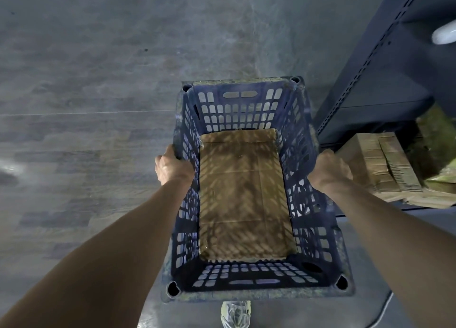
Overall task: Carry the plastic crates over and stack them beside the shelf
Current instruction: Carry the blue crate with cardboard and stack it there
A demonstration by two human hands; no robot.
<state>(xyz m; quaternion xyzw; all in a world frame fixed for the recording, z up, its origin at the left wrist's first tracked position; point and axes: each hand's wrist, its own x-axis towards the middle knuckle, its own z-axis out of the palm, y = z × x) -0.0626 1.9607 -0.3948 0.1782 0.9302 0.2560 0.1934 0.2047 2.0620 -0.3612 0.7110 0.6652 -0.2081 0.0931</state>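
A dark blue plastic crate (pixel 238 108) with perforated walls fills the middle of the head view, seen from above. A brown sheet of cardboard (pixel 243 194) lines its bottom. My left hand (pixel 172 168) grips the crate's left long rim, fingers curled over the edge. On the opposite long rim, my right hand (pixel 330 171) grips likewise. The crate is held above the grey floor, close to the dark metal shelf (pixel 385 75) on the right.
Folded cardboard pieces (pixel 380 164) lie on the shelf's lowest level at the right. A white object (pixel 444 35) sits on an upper shelf. My shoe (pixel 235 313) shows below the crate. A thin cable (pixel 385 310) runs over the floor at lower right. Grey concrete floor (pixel 86 105) spreads to the left.
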